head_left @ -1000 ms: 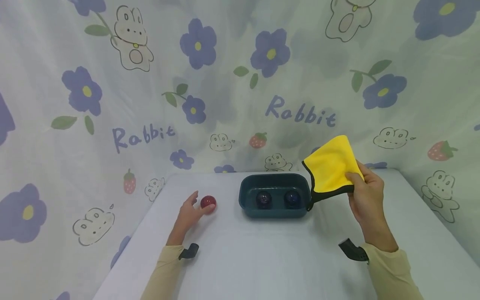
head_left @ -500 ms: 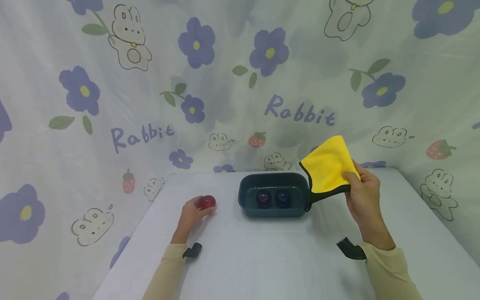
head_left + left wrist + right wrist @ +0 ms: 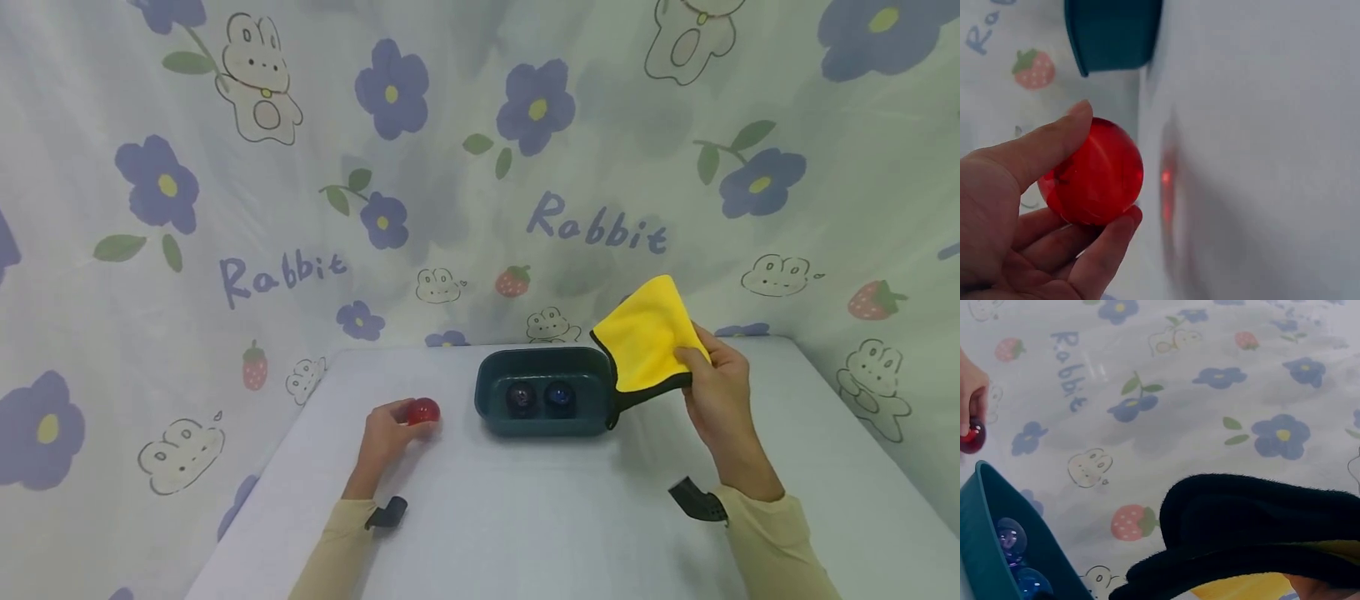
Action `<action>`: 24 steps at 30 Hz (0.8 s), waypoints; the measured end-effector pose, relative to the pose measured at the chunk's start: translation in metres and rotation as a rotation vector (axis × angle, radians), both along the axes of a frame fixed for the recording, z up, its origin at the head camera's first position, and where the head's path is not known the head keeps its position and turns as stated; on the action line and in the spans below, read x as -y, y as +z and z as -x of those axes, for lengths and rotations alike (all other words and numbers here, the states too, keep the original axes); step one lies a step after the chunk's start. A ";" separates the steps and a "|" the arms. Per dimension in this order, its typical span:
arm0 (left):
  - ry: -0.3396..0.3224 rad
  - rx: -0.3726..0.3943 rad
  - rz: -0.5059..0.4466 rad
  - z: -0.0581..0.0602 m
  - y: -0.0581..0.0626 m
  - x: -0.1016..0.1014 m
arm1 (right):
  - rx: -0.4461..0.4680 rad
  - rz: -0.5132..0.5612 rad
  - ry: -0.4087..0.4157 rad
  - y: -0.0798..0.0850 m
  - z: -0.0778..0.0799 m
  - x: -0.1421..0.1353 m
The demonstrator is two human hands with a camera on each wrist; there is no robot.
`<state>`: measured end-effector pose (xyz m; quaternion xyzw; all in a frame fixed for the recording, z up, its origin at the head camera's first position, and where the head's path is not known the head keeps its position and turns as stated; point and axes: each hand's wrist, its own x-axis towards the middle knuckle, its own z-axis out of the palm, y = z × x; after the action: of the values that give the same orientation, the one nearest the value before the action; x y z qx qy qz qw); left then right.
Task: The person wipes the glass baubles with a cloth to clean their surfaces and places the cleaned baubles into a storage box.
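My left hand (image 3: 382,437) holds a clear red ball (image 3: 423,411) between thumb and fingertips. In the left wrist view, a gap separates the red ball (image 3: 1100,175) from the white table and its reddish shadow. A yellow cloth (image 3: 647,333) with black edging hangs from my right hand (image 3: 722,392), pinched by thumb and fingers at its right side. Its lower black corner overlaps the right end of a dark teal bin (image 3: 543,427). Inside the bin lie a purple ball (image 3: 521,397) and a blue ball (image 3: 560,396), side by side.
The white table (image 3: 495,517) runs back to a hanging curtain (image 3: 450,192) printed with flowers and rabbits. In the right wrist view, the cloth's dark side (image 3: 1241,512) covers much of the lower right. Each wrist carries a black camera mount.
My left hand has closed its fingers on the red ball, lifted it and carried it slightly right. The blue ball has rolled left toward the purple one. My right hand has shifted slightly left.
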<state>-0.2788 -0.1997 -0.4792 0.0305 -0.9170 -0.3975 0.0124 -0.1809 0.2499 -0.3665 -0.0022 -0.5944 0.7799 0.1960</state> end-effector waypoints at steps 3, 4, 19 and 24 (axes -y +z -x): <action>-0.007 0.013 -0.018 -0.004 0.008 -0.008 | 0.004 0.002 0.009 -0.001 0.000 0.001; -0.013 0.014 -0.027 -0.005 0.011 -0.011 | 0.002 0.005 0.013 -0.002 0.001 0.001; -0.223 -0.099 -0.154 -0.028 0.070 -0.070 | 0.005 -0.124 0.047 -0.004 0.000 0.007; -0.321 -0.154 -0.207 -0.032 0.082 -0.089 | 0.040 -0.214 0.041 -0.003 -0.002 0.012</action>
<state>-0.2470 -0.1106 -0.3969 -0.1453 -0.8606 -0.4879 0.0156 -0.1790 0.2379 -0.3694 0.0150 -0.6779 0.7157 0.1672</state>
